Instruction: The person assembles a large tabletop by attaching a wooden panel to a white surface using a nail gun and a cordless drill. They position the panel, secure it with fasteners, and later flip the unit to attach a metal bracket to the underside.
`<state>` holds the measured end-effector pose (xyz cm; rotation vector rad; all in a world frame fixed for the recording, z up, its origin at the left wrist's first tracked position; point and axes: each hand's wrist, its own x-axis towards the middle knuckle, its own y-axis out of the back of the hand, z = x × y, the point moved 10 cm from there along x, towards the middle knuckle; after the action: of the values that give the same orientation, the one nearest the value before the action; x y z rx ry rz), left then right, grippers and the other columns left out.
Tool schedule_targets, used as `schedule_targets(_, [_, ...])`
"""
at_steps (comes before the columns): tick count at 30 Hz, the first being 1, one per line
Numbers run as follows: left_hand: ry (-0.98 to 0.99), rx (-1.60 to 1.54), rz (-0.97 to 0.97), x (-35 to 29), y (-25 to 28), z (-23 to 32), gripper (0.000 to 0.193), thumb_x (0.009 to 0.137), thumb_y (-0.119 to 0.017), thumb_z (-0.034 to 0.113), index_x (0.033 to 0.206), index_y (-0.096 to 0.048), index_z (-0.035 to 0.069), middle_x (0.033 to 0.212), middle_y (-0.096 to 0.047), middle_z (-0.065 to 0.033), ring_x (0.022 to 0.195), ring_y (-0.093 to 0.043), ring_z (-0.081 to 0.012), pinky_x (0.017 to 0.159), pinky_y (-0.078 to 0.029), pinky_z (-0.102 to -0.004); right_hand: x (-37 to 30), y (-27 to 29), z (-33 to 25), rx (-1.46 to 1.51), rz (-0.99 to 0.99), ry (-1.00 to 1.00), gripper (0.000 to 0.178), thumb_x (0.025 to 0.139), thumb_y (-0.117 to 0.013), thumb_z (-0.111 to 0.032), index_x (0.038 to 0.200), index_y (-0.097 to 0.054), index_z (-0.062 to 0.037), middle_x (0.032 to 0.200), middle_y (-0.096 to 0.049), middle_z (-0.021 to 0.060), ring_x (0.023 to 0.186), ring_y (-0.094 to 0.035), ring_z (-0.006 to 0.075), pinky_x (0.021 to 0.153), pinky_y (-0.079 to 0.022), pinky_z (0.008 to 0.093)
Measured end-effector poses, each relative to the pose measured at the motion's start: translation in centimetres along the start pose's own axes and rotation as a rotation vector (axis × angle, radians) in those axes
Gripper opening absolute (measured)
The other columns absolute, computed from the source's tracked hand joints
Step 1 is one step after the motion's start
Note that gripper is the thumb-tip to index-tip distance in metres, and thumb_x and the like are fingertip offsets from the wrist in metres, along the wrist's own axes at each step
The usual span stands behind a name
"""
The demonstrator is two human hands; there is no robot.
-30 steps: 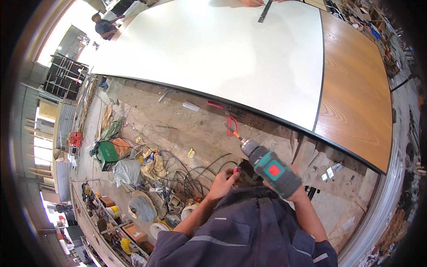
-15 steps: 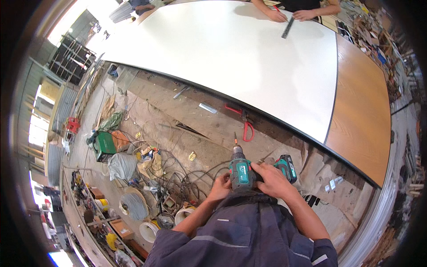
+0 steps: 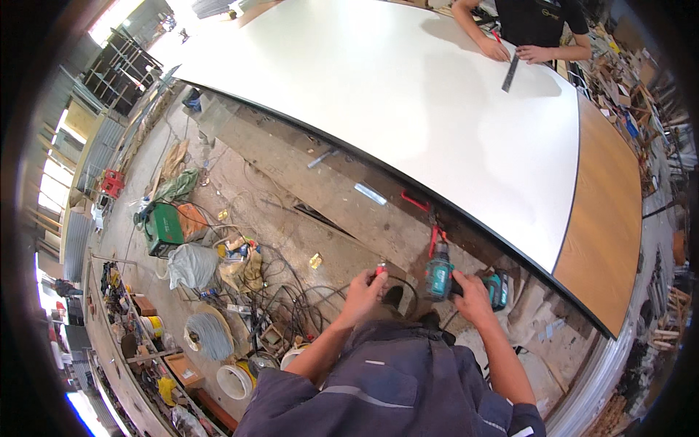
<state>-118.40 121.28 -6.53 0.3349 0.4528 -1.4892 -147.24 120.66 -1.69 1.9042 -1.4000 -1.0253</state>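
Note:
My right hand (image 3: 472,297) is wrapped around the handle of a teal and black cordless drill (image 3: 439,278), whose chuck points away from me. I cannot make out a bit in the chuck. To the left and apart from it, my left hand (image 3: 364,293) is closed in a pinch on a small red object (image 3: 381,269), mostly covered by the fingers. A large white panel (image 3: 437,131) with a dark edge lies beyond both hands. Just past the drill is a red-handled tool (image 3: 435,234), partly under the panel's edge.
Across the panel, a person's hands (image 3: 535,54) hold a dark ruler (image 3: 511,73) and a red pencil. A wood-grain strip (image 3: 608,204) borders the panel's right. On the left floor are a green machine (image 3: 163,229), tangled cables, a wire coil (image 3: 209,335) and a white bucket (image 3: 235,381).
My left hand has come away from the drill and now pinches the small red object. The drill has moved right with my right hand. The whole view has shifted slightly.

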Motion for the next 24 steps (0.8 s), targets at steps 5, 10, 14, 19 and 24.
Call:
schedule_targets(5, [-0.185,0.253,-0.045,5.8,-0.6,2.0,0.041,0.1,-0.067,0.033,0.113,-0.067,-0.005,0.083,-0.068,-0.0059,0.072,-0.061,-0.0101,0.062,-0.049,-0.0272,-0.1,-0.2,2.9,-0.06,0.03,-0.03,0.065,0.07,-0.069,-0.002,0.135,-0.061,-0.0057,0.125,-0.062,0.0232,0.119,-0.056,0.0439,0.106,-0.044,0.0482])
schedule_targets(10, [-0.334,0.372,0.002,7.7,-2.7,4.4,0.04,0.095,-0.072,0.029,0.111,-0.067,-0.007,0.084,-0.071,-0.013,0.074,-0.066,-0.0158,0.068,-0.053,-0.0332,0.2,-1.0,3.7,-0.043,0.069,-0.074,0.065,0.069,-0.071,-0.002,0.134,-0.063,-0.0068,0.125,-0.061,0.0232,0.121,-0.054,0.0443,0.106,-0.044,0.049])
schedule_targets(14, [-0.196,0.348,-0.053,9.5,-3.7,2.0,0.04,0.092,-0.075,0.028,0.109,-0.066,-0.007,0.092,-0.073,-0.0192,0.086,-0.072,-0.0278,0.078,-0.055,-0.039,-0.1,-1.1,4.5,-0.017,0.072,-0.074,0.065,0.067,-0.071,-0.001,0.132,-0.063,-0.0039,0.125,-0.062,0.0234,0.121,-0.055,0.0434,0.108,-0.043,0.0475])
schedule_targets(19, [-0.109,0.322,-0.053,9.6,-3.3,0.6,0.039,0.09,-0.076,0.027,0.107,-0.065,-0.006,0.093,-0.072,-0.0191,0.086,-0.071,-0.0274,0.078,-0.055,-0.0392,0.8,-1.0,3.8,-0.014,0.075,-0.078,0.064,0.066,-0.071,0.001,0.129,-0.064,-0.0009,0.124,-0.063,0.0235,0.119,-0.057,0.0421,0.108,-0.044,0.0458])
schedule_targets(24, [-0.109,0.323,-0.033,10.9,-2.6,-0.6,0.04,0.089,-0.077,0.027,0.109,-0.062,-0.005,0.091,-0.072,-0.0175,0.078,-0.07,-0.0242,0.069,-0.054,-0.0374,2.3,-1.6,2.3,0.008,0.124,-0.035,0.063,0.066,-0.071,0.001,0.129,-0.064,-0.0001,0.125,-0.063,0.0232,0.12,-0.057,0.0415,0.108,-0.044,0.0453])
